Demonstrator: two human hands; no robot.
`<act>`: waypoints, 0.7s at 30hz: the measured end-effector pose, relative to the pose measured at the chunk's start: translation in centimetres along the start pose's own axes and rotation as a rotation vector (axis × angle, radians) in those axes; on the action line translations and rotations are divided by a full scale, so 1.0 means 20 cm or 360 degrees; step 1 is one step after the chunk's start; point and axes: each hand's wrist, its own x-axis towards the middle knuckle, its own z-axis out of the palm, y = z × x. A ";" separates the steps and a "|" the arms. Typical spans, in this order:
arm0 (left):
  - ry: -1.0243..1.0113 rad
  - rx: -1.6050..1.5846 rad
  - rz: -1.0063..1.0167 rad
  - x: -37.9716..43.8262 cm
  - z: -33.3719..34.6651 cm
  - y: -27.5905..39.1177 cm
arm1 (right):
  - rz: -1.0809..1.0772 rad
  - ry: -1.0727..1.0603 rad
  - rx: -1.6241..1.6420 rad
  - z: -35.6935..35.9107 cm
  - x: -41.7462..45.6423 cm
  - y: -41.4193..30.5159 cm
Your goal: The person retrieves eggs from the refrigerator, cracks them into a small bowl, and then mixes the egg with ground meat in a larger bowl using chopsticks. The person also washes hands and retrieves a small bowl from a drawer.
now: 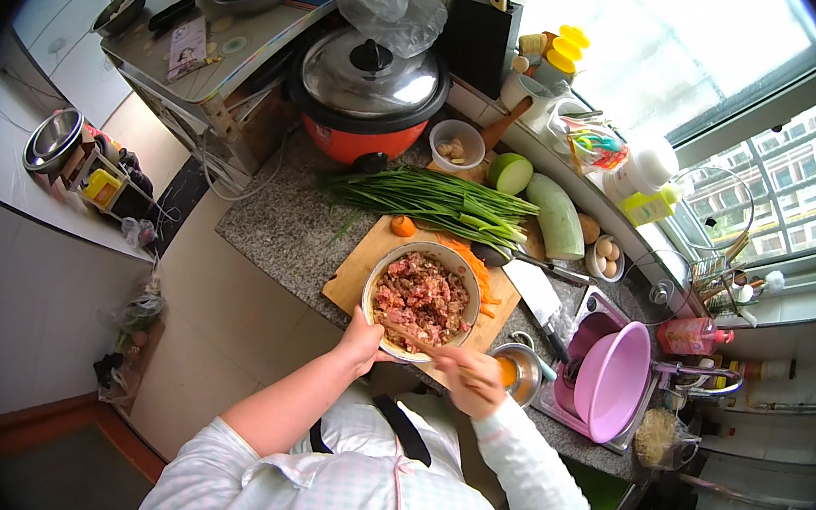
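A bowl [368, 297] of raw minced meat [425, 293] stands at the front of a wooden cutting board [346, 278]. My left hand [362, 342] grips its near left rim. In my right hand [472, 383] are wooden chopsticks [419, 342], their tips in the meat at the near side of the bowl. Shredded carrot [485, 275] lies on the board to the right of the bowl, and a carrot piece [403, 226] lies behind it. A bunch of green chives [437, 202] stretches across the back of the board. Beside my right hand is a metal cup [527, 370] with orange contents.
A cleaver [536, 292] lies right of the board, near the sink [549, 406] with a pink basin [612, 380]. Behind stand a red electric cooker [361, 136], a bowl of garlic [457, 143], a halved green radish [511, 174], a pale green gourd [557, 215] and a bowl of eggs [606, 256].
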 end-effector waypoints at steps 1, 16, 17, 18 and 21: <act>0.0003 -0.0007 -0.0007 -0.02 0.01 0.01 | -0.0166 -0.0117 -0.0244 0.04 0.10 -0.01; 0.0072 0.0010 0.0001 -0.03 0.01 0.02 | 0.0438 0.0319 0.0132 0.08 -0.05 0.14; 0.0075 0.0012 -0.0005 -0.03 0.01 0.01 | 0.0476 0.0309 0.0162 0.04 -0.04 0.11; 0.0074 0.0018 -0.0007 -0.04 0.02 0.03 | 0.0511 0.0300 0.0187 -0.03 -0.03 0.09; 0.0069 0.0023 0.0002 -0.07 0.05 0.07 | 0.0173 0.0116 0.0061 -0.08 0.08 0.02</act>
